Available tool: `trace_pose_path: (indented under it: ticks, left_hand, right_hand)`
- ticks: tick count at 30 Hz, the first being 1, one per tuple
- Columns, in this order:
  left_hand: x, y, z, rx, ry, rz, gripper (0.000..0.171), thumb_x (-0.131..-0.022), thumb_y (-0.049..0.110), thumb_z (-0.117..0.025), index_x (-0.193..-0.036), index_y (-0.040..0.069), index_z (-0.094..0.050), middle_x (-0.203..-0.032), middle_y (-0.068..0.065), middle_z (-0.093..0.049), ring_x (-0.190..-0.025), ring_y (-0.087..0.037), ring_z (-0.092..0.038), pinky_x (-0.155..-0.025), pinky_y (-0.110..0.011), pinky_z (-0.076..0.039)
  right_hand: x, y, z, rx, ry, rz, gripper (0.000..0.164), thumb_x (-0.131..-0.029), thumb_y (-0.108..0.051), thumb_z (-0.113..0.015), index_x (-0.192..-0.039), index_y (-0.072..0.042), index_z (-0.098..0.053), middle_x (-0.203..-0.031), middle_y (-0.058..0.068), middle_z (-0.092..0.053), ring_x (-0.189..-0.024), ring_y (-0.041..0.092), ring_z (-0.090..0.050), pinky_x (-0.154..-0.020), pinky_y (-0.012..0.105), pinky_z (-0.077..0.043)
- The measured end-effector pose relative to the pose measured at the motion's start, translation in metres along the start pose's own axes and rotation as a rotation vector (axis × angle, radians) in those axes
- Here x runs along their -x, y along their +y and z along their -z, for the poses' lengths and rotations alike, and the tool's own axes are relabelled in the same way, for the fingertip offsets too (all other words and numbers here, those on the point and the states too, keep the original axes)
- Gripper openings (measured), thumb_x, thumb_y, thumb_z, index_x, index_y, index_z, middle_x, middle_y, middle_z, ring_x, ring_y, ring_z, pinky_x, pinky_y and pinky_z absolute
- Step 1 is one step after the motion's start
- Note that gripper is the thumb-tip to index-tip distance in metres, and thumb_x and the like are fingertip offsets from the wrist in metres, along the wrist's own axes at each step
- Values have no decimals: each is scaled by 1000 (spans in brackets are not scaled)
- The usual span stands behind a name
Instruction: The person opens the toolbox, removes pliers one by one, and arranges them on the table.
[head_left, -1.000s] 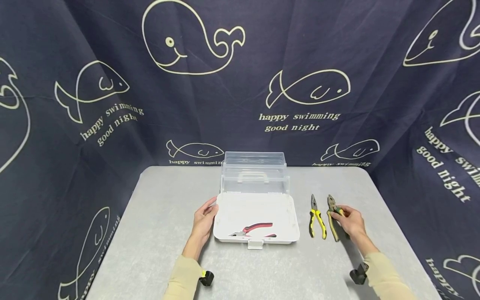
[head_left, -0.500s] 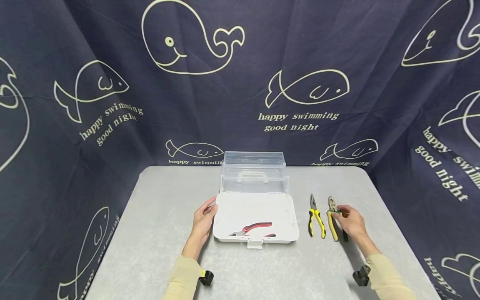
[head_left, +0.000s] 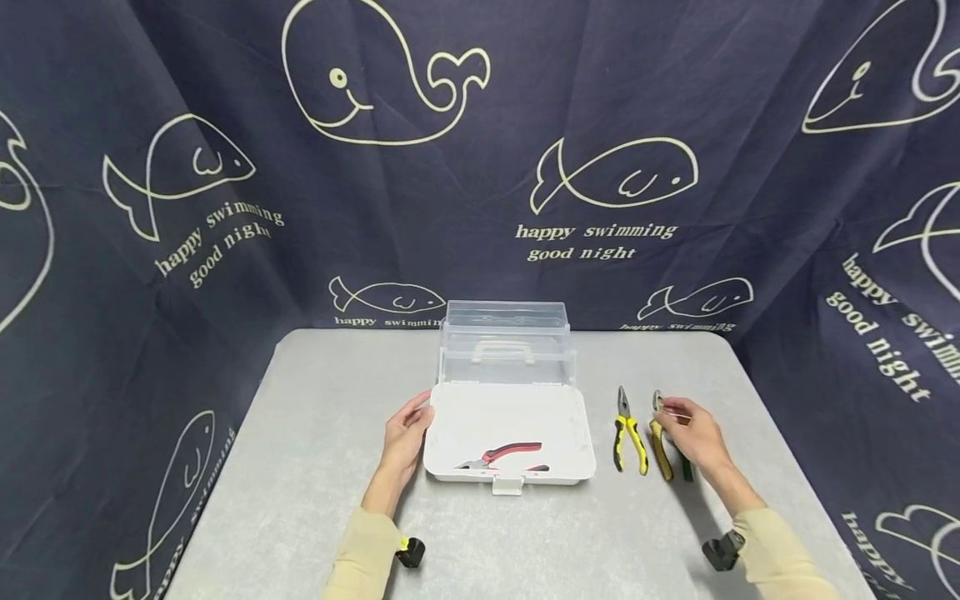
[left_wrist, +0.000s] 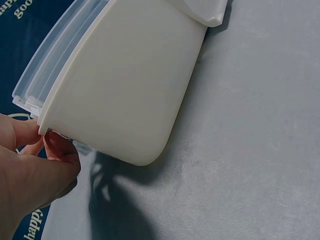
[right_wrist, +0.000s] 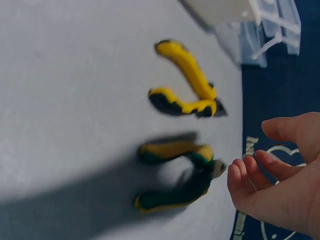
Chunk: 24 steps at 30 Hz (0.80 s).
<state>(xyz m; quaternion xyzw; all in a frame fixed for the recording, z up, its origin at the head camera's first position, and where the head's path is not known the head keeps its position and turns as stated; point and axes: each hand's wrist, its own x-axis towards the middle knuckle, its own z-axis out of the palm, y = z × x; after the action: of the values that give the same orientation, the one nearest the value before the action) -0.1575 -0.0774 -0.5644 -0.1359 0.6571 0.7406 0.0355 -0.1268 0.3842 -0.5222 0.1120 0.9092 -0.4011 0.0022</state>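
Note:
My left hand [head_left: 405, 433] pinches the left rim of a white toolbox [head_left: 510, 408], thumb above and fingers below in the left wrist view. Its clear lid [head_left: 504, 367] stands raised at the back. Red-and-black pliers [head_left: 517, 450] lie inside, partly hidden by the front wall. My right hand [head_left: 697, 433] is over green-and-yellow pliers [head_left: 661, 457], covering part of them. In the right wrist view its thumb and fingers [right_wrist: 242, 180] are apart with nothing between them, close to the pliers' metal head [right_wrist: 219, 168].
Yellow-and-black long-nose pliers [head_left: 624, 404] lie between the toolbox and my right hand, handles spread. Everything stands on a grey tabletop [head_left: 345, 375]. A dark blue whale-and-fish curtain [head_left: 480, 208] rises behind the table and at both sides.
My right hand has loosened its pinch on the green-and-yellow pliers and shifted slightly towards their metal head. The pliers have turned a little. My left hand stays at the toolbox rim.

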Motion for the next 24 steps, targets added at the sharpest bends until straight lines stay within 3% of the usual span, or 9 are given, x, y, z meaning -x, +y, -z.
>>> trace_pose_path:
  ticks: [4,13,24]
  left_hand:
    - [1,1,1,-7,-9,4,40,-103,9,-63,-142,4,-60,-123,-14,-64,-106,-13,-58,-88,-17,-49]
    - [0,3,1,-6,-17,15,41,-103,10,-62,-143,3,-59,-123,-13,-64,-105,-11,-58,-87,-17,-49]
    - [1,2,0,-6,-5,15,40,-102,9,-64,-142,6,-61,-123,-14,-65,-106,-13,-59,-89,-17,-49]
  right_hand:
    - [4,-16,-3,-2,-10,43,48,-102,-21,-64,-138,9,-54,-129,31,-62,-117,44,-61,-77,13,-45]
    - [12,-53,-14,-86,-32,151,42,-102,-19,-65,-135,7,-58,-125,27,-66,-114,38,-63,-83,12,-47]
    - [21,-81,-36,-177,-64,294,33,-101,-11,-66,-129,6,-63,-122,25,-68,-106,30,-67,-87,14,-49]
